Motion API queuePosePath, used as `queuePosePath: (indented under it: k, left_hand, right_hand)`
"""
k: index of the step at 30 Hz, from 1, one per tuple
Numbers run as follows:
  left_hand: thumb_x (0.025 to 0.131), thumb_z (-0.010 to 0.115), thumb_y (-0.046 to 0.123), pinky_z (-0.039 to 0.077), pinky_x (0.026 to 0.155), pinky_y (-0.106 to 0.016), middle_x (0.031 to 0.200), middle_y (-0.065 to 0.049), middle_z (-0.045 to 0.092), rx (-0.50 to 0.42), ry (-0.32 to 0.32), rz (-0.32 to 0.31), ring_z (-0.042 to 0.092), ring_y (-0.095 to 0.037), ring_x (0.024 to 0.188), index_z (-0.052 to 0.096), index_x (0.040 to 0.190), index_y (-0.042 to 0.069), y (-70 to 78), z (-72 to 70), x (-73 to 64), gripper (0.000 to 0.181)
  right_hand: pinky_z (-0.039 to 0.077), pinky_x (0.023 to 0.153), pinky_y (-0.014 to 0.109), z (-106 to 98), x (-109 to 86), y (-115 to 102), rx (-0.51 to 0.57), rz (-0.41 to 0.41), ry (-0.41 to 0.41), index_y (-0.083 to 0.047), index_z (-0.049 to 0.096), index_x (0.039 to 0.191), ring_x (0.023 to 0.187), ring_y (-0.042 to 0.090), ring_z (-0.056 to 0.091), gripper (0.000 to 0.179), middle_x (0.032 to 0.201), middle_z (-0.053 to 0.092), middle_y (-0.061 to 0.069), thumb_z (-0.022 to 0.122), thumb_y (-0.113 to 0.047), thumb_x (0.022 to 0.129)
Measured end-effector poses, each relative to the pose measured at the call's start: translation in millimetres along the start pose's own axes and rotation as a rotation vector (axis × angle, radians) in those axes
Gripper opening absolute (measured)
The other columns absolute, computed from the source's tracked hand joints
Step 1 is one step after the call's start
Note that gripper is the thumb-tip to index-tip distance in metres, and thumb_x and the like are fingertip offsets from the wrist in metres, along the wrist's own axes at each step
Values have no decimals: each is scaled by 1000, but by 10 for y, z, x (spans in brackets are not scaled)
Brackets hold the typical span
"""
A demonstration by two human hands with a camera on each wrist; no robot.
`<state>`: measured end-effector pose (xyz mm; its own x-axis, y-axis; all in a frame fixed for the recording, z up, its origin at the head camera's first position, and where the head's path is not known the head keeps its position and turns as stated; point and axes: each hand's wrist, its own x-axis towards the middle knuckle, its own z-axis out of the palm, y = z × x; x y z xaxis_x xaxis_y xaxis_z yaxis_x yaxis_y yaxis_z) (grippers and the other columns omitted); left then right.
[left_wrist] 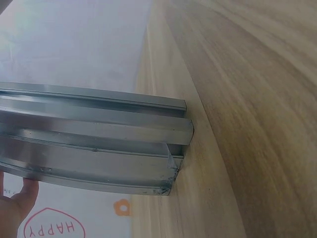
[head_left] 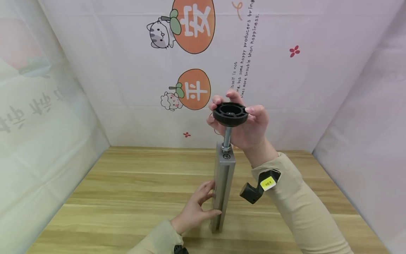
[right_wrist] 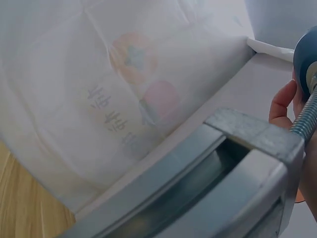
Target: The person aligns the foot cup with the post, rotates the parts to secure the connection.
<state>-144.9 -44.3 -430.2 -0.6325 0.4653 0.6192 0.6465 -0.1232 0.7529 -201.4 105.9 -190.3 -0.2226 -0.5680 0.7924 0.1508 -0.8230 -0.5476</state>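
Observation:
A slotted aluminium profile [head_left: 226, 180] stands upright on the table in the head view. My left hand [head_left: 194, 211] grips it low down, thumb on the near face and fingers along the left side. From its top end plate [right_wrist: 257, 131] rises a threaded rod [head_left: 227, 135] with a nut [head_left: 226, 149] at its base. That rod carries a black round levelling foot [head_left: 230, 120], its hollow underside facing up. Around the foot's rim curl the fingers and thumb of my right hand [head_left: 250, 130]. In the left wrist view, the profile's lower end [left_wrist: 163, 134] meets the wood surface.
The wood-grain table [head_left: 142, 183] spreads around the profile. A printed white cloth [head_left: 127, 70] with orange fruit drawings hangs behind it, and cloth walls close both sides. A black wrist camera [head_left: 253, 190] sits on the right sleeve, near the profile.

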Motion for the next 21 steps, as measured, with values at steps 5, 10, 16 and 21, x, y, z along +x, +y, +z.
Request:
queuePosePath:
  k: [5, 10, 16, 21]
  left_hand:
    - [78, 72, -6, 47, 101, -34, 140, -18, 36, 2, 3, 1, 40, -7, 125, 22, 151, 19, -1, 11, -1, 91]
    - [78, 72, -5, 47, 102, -34, 140, -19, 36, -5, 6, -17, 40, -8, 125, 23, 151, 16, 27, 11, 10, 90]
    - [77, 72, -6, 46, 103, -33, 140, -22, 35, -20, 12, -53, 39, -7, 126, 26, 150, 13, 50, 13, 12, 89]
    - [77, 72, -6, 45, 103, -32, 140, -21, 35, -22, 7, -57, 38, -6, 127, 26, 150, 14, 59, 12, 4, 89]
  right_hand:
    - [43, 95, 32, 17, -33, -46, -229, -26, 27, -7, 55, 119, 112, 23, 43, 37, 117, 48, 11, 43, -14, 85]
    - [43, 94, 32, 37, -53, -91, -433, -54, 42, -9, 56, 119, 116, 25, 40, 34, 120, 48, 12, 43, -15, 89]
    - [47, 91, 34, 101, -80, -138, -609, -51, 125, -10, 62, 114, 115, 26, 42, 27, 119, 51, 12, 48, -16, 90]
    - [51, 87, 31, 156, -107, -170, -796, -63, 222, -14, 69, 105, 114, 27, 44, 26, 116, 54, 8, 49, -11, 89]
